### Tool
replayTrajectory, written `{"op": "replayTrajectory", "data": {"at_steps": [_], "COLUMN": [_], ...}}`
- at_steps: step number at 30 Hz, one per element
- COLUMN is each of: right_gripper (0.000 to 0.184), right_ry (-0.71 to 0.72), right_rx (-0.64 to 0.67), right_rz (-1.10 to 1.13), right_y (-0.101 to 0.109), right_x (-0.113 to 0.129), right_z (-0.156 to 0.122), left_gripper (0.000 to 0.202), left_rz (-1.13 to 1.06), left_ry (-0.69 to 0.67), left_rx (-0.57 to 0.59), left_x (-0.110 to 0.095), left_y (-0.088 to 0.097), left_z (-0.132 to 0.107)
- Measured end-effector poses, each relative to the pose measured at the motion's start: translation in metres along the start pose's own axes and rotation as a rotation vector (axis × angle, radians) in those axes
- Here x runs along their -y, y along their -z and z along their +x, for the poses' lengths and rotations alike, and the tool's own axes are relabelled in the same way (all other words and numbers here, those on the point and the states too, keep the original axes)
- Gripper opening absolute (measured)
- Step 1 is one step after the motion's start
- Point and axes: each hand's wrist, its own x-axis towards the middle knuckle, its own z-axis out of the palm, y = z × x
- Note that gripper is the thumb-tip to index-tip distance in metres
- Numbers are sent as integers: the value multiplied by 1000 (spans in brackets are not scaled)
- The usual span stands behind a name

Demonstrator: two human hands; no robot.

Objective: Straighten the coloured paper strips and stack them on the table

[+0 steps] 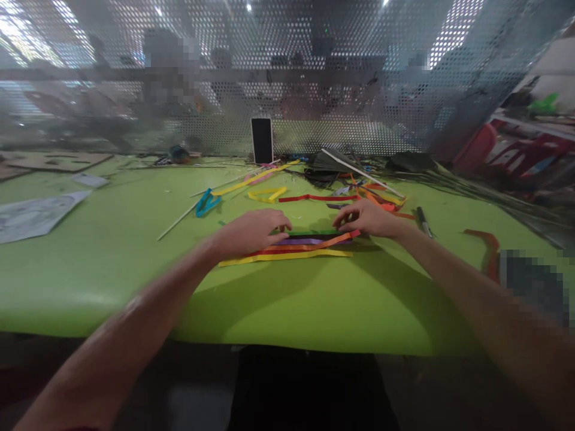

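Several coloured strips lie side by side in front of me on the green table (pixel 296 305). A green strip (pixel 309 233) is at the far side of the row, stretched between my two hands. My left hand (pixel 251 231) has its fingers bent and its thumb close below them at the strip's left end. At the other end, the fingertips of my right hand (pixel 366 218) are pinched together on it. Nearer to me come a purple strip (pixel 305 242), an orange strip (pixel 321 245) with a raised red-orange right end, and a yellow strip (pixel 309 255). A red strip is partly covered.
A loose red strip (pixel 314 197), a folded yellow strip (pixel 269 195) and a folded blue strip (pixel 207 203) lie beyond my hands. A black marker (pixel 423 221) is to the right. A dark upright panel (pixel 262 140) stands before the perforated metal screen (pixel 305 90). Printed paper (pixel 38 215) lies left.
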Motion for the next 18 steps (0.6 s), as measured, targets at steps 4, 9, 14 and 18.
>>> {"op": "replayTrajectory", "data": {"at_steps": [4, 9, 14, 18], "right_gripper": [22, 24, 22, 23], "right_ry": [-13, -20, -23, -47], "right_rx": [-39, -49, -90, -132], "right_rz": [11, 57, 99, 175], "right_y": [1, 1, 1, 0], "right_x": [-2, -4, -2, 1], "right_z": [-1, -2, -1, -1], "left_gripper": [36, 36, 34, 33], "left_rz": [2, -10, -17, -28], "left_ry": [-15, -15, -36, -44], "left_rx": [4, 19, 13, 4], "left_x": [-1, -3, -2, 0], "left_y": [2, 3, 3, 0], "left_z": [0, 0, 0, 1]}}
